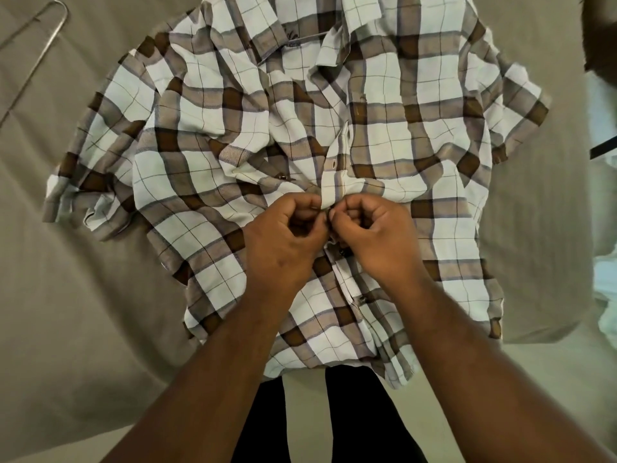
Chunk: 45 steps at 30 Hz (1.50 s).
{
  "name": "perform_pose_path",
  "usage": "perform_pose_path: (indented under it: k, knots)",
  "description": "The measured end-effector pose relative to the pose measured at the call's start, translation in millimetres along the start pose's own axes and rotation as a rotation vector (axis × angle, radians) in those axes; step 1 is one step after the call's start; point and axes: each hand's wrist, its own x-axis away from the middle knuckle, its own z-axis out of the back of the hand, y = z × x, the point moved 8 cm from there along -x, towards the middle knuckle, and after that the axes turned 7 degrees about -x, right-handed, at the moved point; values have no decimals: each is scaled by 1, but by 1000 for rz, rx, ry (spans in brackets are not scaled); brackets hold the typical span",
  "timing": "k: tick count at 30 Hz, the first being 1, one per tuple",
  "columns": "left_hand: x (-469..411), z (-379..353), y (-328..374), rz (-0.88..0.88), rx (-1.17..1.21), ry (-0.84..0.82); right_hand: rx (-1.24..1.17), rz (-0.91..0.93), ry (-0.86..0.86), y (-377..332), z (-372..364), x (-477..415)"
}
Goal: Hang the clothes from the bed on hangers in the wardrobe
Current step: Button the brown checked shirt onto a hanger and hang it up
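1. On the bed [83, 295], which is covered by a beige sheet [534, 262], a checked shirt [207, 182] in white, grey and brown is laid out front side up, with its collar at the far side and its hem at the near edge.
2. The shirt's front opening is worked at mid-height by both hands, which are held close together.
3. The fingers of the left hand [283, 242] are curled, and the white front strip is pinched between them.
4. The fingers of the right hand [380, 238] are curled likewise, and the opposite edge is pinched at a small fastener [330, 212].
5. A thin wire [312, 35] is seen across the collar opening.
6. A metal hanger [40, 60] is seen lying bare at the far left, apart from the shirt.
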Motion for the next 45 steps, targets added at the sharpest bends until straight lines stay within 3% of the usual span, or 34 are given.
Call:
perform_pose_path:
  k: [4, 8, 12, 15, 19, 24, 26, 30, 37, 45]
  knots:
    - [3, -4, -10, 133, 228, -26, -232, -133, 28, 14, -1, 0]
    - [9, -15, -20, 308, 550, -86, -661, -419, 18, 31, -15, 5]
    - [14, -22, -25, 385, 658, -115, -703, -502, -10, 38, -15, 9]
    - [13, -15, -24, 318, 517, -92, -499, -416, 61, 37, -3, 10]
    - [16, -16, -38, 297, 131, -102, -104, -122, 225, 8, 17, 6]
    - [15, -15, -36, 302, 20, -177, 253, 168, 191, -35, 0, -21]
    - [7, -4, -28, 266, -63, -130, 392, 140, 146, -35, -12, -38]
    - [-18, 23, 9, 17, -330, 142, 536, -19, 91, -12, -20, -55]
    - [-41, 6, -26, 31, -449, 90, 378, -104, 103, -3, -9, -48]
    - [-34, 15, -23, -4, -276, 139, -91, -187, 96, 2, 1, -39]
